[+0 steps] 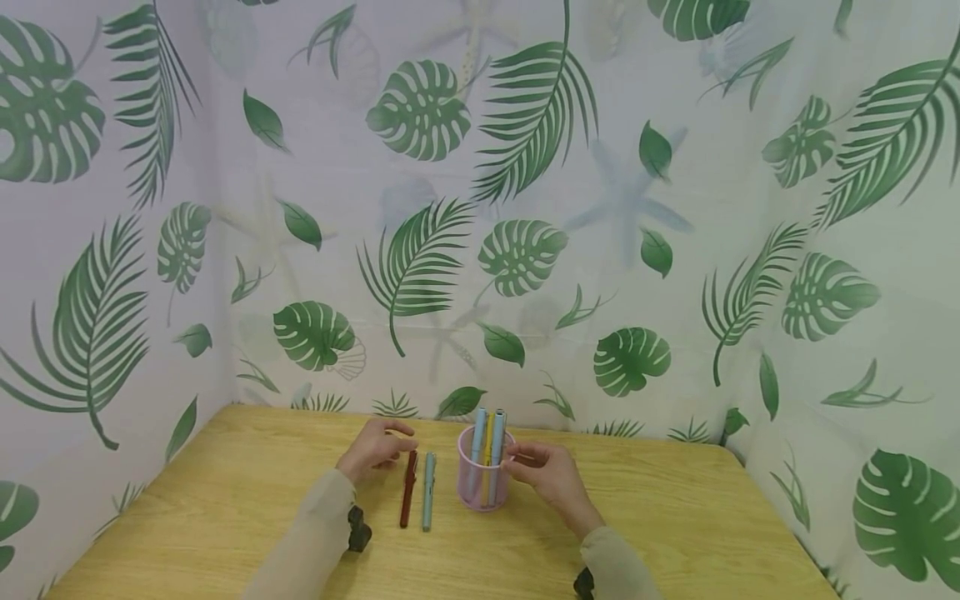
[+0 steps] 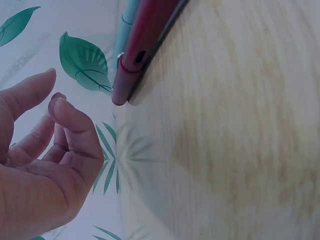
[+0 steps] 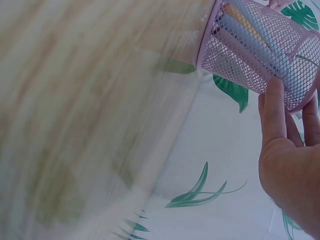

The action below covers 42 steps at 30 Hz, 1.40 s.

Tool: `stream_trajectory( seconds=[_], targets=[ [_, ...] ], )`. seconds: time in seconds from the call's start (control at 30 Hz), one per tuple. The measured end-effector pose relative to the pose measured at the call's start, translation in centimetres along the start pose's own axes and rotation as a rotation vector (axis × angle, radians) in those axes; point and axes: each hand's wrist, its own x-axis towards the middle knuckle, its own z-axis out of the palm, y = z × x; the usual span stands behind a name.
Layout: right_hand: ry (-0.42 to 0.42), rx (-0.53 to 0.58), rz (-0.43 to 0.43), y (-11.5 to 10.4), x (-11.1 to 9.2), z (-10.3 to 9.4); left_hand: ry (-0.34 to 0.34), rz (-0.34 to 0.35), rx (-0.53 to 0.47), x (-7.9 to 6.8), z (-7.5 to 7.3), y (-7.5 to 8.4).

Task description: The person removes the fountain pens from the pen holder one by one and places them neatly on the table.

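A pink mesh pen holder stands upright with light blue pens and a yellow pen in it. My right hand is at its right side, thumb and fingers holding it near the rim; the right wrist view has the fingers against the mesh. Left of the holder, a dark red pen and a light blue-green pen lie side by side on the table. My left hand hovers by the red pen's far end, fingers loosely bent and holding nothing.
The wood-grain table ends at a back wall covering printed with green leaves. Similar covering rises along the left and right sides. A dark wrist device sits on the left sleeve.
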Motion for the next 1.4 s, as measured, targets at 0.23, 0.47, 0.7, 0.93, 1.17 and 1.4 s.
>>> stream_trajectory(
  seconds=[0.23,0.47,0.7,0.93,1.17,1.4],
  targets=[
    [0.006,-0.007,-0.015,-1.6,-1.1,0.1,0.017,0.005,-0.041,-0.2,0.2,0.8],
    [0.002,0.002,-0.003,-1.2,-0.9,0.1,0.009,0.038,-0.075,-0.6,0.4,1.2],
    [0.002,-0.008,0.0,-1.1,-0.8,0.1,-0.02,0.063,-0.128,-0.5,0.9,1.8],
    [0.01,-0.015,0.008,-0.9,-0.7,0.1,0.002,0.084,-0.177,-0.3,1.5,2.3],
    [0.009,-0.019,0.001,-1.3,-0.9,0.0,0.069,0.165,-0.232,0.1,2.6,2.4],
    [0.005,-0.01,0.008,-1.2,-0.8,0.0,0.103,0.196,-0.236,0.2,3.6,2.5]
  ],
)
